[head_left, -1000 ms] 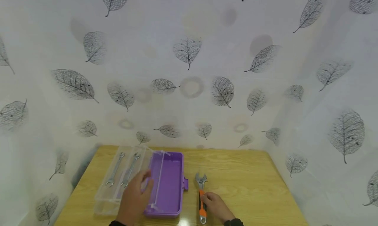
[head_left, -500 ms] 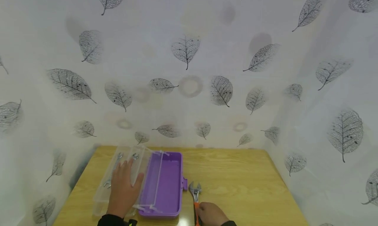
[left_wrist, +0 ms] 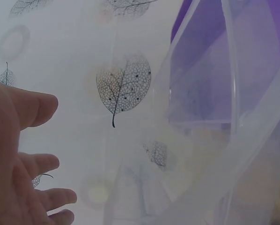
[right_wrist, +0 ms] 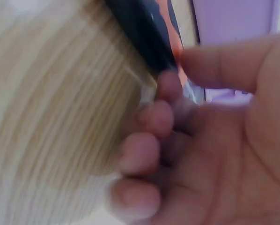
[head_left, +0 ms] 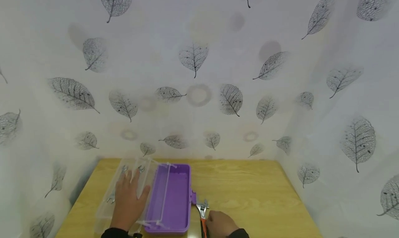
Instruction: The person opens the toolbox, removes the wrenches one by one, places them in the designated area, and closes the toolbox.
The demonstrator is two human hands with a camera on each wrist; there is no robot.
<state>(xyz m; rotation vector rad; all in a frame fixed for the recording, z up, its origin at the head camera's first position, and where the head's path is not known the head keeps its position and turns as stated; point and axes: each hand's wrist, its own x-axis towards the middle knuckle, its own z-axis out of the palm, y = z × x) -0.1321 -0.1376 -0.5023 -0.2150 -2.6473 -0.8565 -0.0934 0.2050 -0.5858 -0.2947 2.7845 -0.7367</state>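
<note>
Adjustable wrench [head_left: 202, 212] right of the toolbox [head_left: 178, 196]

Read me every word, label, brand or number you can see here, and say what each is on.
No text can be read in any view.
Adjustable wrench: too small and blurred to tell any marking.
Open-end wrenches: too small, and partly covered by the left hand.
Purple toolbox and clear lid: no lettering shows.
Leaf-print backdrop: printed leaves and rings, no writing.
</note>
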